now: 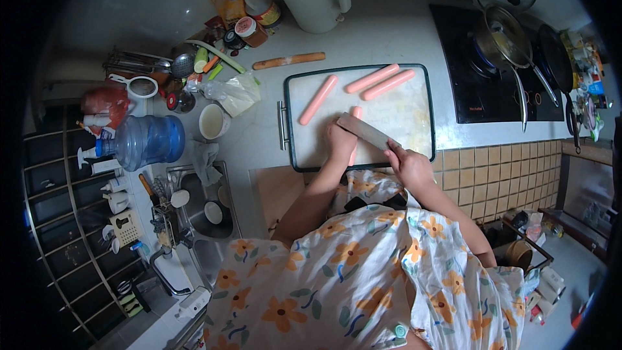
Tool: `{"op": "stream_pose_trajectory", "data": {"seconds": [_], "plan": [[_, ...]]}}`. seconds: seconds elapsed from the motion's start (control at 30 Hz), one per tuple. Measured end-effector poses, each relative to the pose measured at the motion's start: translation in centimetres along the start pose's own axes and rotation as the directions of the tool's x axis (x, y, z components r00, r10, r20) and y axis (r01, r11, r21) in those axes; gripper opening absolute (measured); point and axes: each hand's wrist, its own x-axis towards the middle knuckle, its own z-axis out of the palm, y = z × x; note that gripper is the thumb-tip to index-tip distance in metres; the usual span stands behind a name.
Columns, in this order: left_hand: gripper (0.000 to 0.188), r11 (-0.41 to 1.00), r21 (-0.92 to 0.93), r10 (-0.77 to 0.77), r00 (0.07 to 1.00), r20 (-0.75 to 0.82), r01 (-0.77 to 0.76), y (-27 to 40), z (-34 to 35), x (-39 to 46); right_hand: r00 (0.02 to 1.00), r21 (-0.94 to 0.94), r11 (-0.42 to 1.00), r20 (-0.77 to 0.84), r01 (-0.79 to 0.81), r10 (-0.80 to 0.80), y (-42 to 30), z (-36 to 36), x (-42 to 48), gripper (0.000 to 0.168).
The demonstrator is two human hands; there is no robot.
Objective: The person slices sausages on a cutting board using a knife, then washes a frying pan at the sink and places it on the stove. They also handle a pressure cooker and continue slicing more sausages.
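My right hand (412,167) grips the handle end of a cleaver (369,131), its broad blade lying slantwise over a pink sausage (357,112). My left hand (341,140) rests on that same sausage, fingers bent close to the blade's far end; how firmly it holds is hidden. The sausage points away from me, and its near end shows below the blade. Under it is a white cutting board (408,121) with a dark rim and a metal handle at the left. Another sausage (318,100) lies at the board's left, and two more (388,84) lie side by side at the back right.
A wooden rolling pin (289,61) lies behind the board. Left are a white cup (214,121), a plastic bag (238,95), vegetables and a sink (233,204). An electric kettle (311,0) stands at the back. A pot (505,39) sits on the cooktop (466,102), right.
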Motion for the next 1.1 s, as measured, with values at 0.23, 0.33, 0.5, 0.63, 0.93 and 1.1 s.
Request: {"op": "stream_pose_trajectory", "data": {"seconds": [0.23,0.33,0.5,0.63,0.93,1.1], "plan": [[0.020,0.997,0.082,0.000,1.000,-0.025,0.002,-2.6,-0.3,-0.8,1.000,-0.002,1.000,-0.017,0.016,-0.016,0.7,0.2,-1.6,0.042],[0.021,0.992,0.125,0.028,0.999,-0.022,-0.025,-2.9,-0.2,-0.9,0.999,-0.013,1.000,-0.032,0.026,-0.026,0.8,0.9,-1.2,0.042],[0.022,0.996,0.089,0.001,1.000,-0.005,0.000,-1.9,-0.6,-1.0,1.000,-0.014,1.000,-0.005,0.024,-0.024,0.7,1.1,-1.0,0.042],[0.021,0.998,0.049,-0.040,0.999,-0.024,0.041,-3.8,-0.4,-1.3,0.998,0.021,0.998,-0.025,0.061,-0.061,1.0,0.6,-2.5,0.041],[0.024,0.998,0.054,-0.046,0.999,0.020,0.045,-2.6,-1.4,-2.5,0.999,-0.062,0.997,0.020,0.044,-0.042,0.5,1.3,-2.2,0.041],[0.024,0.998,0.013,-0.069,0.998,0.008,0.068,-3.2,-1.6,-2.8,0.996,0.004,0.997,-0.025,0.082,-0.082,0.9,1.1,-3.4,0.042]]}}
